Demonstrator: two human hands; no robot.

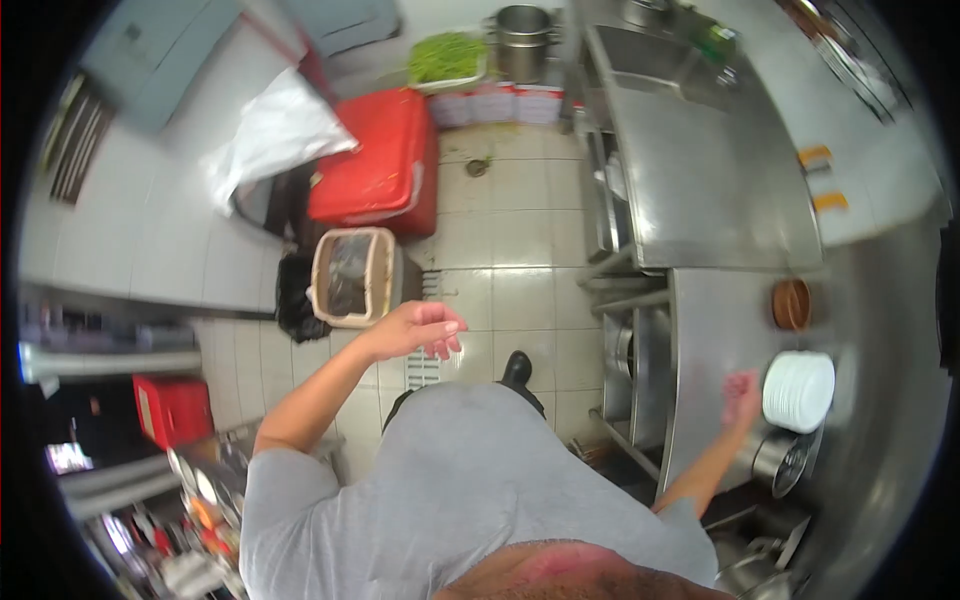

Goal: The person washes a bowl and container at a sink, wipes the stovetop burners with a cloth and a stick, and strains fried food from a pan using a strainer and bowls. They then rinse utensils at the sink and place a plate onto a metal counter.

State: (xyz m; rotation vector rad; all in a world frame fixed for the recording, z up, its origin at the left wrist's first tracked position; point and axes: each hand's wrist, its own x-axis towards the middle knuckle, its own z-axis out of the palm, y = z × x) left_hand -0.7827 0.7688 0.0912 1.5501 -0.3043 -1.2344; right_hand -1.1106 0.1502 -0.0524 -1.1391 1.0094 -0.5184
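My left hand [418, 330] hangs in the air in front of my body, above the tiled floor and close to the bin. Its fingers are loosely bent and apart, with nothing in them. My right hand [740, 398] is over the steel counter [715, 345], just beside a stack of white plates [799, 391]. Motion smears its fingers, so I cannot tell whether it touches the plates. A metal pot [779, 462] stands near that wrist, and a round brown container [791, 304] sits beyond the plates.
A lined bin [385, 285] and a red cooler box [375, 160] stand ahead on the left. Farther off are a tray of green vegetables [446, 60] and a tall steel pot [524, 42]. A steel sink [655, 60] lies ahead right. A floor drain [422, 370] is by my feet.
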